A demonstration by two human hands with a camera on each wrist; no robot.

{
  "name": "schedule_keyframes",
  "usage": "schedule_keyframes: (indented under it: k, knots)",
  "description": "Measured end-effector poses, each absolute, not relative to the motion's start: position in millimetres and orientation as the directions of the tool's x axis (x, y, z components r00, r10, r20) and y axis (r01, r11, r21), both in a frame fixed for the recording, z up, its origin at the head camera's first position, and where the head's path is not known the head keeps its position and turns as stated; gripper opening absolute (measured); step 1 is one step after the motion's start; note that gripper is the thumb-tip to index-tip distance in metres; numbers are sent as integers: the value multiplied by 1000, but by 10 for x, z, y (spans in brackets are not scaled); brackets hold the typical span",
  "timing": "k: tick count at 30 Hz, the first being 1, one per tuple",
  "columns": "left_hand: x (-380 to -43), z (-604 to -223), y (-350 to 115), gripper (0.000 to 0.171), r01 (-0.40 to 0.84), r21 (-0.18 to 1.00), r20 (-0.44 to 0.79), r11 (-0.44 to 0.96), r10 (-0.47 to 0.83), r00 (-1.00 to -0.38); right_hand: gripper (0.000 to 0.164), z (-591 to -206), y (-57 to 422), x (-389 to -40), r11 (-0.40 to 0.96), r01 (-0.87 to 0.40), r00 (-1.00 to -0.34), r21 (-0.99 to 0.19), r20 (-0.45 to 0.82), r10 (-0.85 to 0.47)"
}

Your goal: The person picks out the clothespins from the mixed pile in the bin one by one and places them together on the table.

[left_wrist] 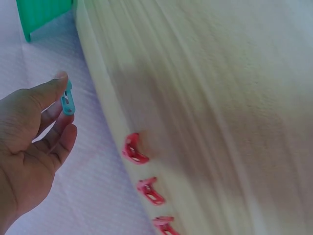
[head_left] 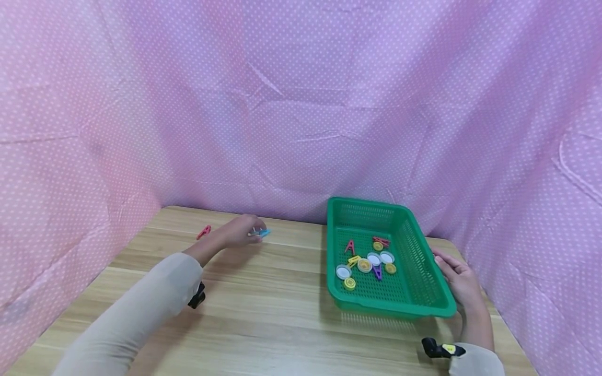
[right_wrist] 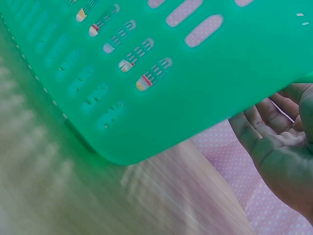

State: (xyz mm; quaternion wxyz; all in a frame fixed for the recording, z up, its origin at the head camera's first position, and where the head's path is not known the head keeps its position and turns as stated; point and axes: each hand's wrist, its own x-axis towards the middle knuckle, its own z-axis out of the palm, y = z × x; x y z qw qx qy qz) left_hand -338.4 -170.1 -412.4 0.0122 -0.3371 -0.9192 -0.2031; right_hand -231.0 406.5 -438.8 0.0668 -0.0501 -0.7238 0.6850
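My left hand (head_left: 243, 230) is over the far part of the table, left of the basket. Its thumb and fingers pinch a light blue clothespin (left_wrist: 68, 100), raised off the tabletop in the left wrist view. My right hand (head_left: 461, 279) grips the rim of a green plastic basket (head_left: 414, 308) at its right side; the basket wall partly hides the fingers in the right wrist view. Inside the basket lie red clothespins (head_left: 350, 246), a yellow clothespin (head_left: 354, 260), a purple clothespin (head_left: 378, 272), and several round white and yellow caps (head_left: 344, 271).
Beyond my left forearm, a red clothespin (head_left: 204, 232) lies on the wooden table (head_left: 263, 308). The left wrist view shows three red clothespins (left_wrist: 150, 191) in a row near the table's edge. Pink dotted cloth (head_left: 301, 130) hangs behind and at both sides.
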Motion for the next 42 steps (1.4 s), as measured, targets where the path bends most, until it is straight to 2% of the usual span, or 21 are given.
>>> schedule_keyframes:
  k: [7,10,13,15,17,21,25,31,35,42]
  knots:
    - [-3428,-4225,-1774,26,529,392,90,753,541,-836,33,-4385,4070,-2311,55,-11,-986,-998,20,166]
    - [-3443,-4274,-1784,14,516,424,73,745,539,-839,33,-4378,4065,-2312,51,-3,-986,-999,11,165]
    - [-3449,-4322,-1788,11,494,437,55,752,525,-849,34,-4373,4056,-2312,49,0,-987,-999,8,163]
    - [-3455,-4351,-1789,11,481,431,36,764,517,-855,35,-4371,4050,-2311,46,-3,-987,-999,11,162]
    - [-3455,-4375,-1785,18,459,402,24,792,492,-870,35,-4372,4046,-2313,40,-9,-987,-999,15,160]
    - [-3473,-4419,-1775,17,499,349,32,793,521,-853,34,-4373,4042,-2314,26,-14,-987,-1000,18,160]
    - [-3475,-4438,-1770,22,532,333,49,779,549,-834,32,-4375,4049,-2315,25,-10,-987,-1000,14,162]
    - [-3429,-4403,-1828,32,488,390,33,781,518,-855,32,-4382,4064,-2328,28,-11,-987,-1000,15,157]
    - [-3419,-4393,-1883,32,498,395,52,772,522,-851,32,-4383,4066,-2333,17,-15,-987,-1000,18,158]
    - [-3406,-4399,-1892,31,489,397,8,777,529,-848,36,-4397,4068,-2332,23,-10,-987,-1000,13,163]
